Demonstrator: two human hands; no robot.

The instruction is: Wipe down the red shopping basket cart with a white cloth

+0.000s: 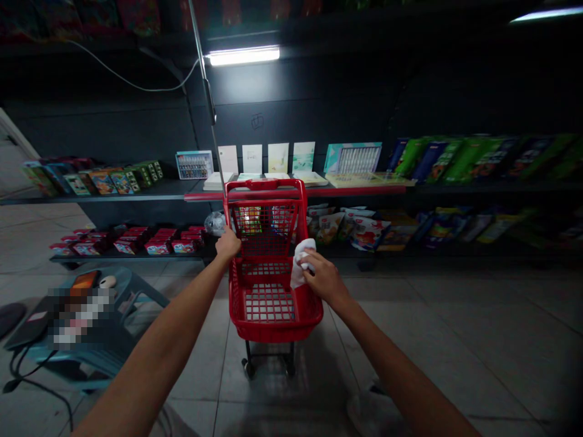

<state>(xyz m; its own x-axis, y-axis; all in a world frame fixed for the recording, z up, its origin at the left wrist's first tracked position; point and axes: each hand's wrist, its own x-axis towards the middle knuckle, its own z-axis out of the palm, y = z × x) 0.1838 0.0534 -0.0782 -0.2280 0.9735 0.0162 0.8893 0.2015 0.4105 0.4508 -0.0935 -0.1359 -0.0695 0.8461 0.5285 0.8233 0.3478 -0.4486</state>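
Note:
A small red shopping cart point(266, 291) on wheels stands on the tiled floor in front of me, its basket bare inside. My left hand point(228, 244) is closed around the cart's left upright rim. My right hand point(321, 279) is closed on a white cloth point(301, 260), which is pressed against the right inner wall of the basket. Both forearms reach forward from the bottom of the view.
Dark shelves point(291, 189) along the back wall carry boxed toys, cards and packets on two levels. A blue plastic stool point(113, 328) with a phone, a mouse and cables sits at the left. A metal pole point(207, 91) rises behind the cart under a strip light.

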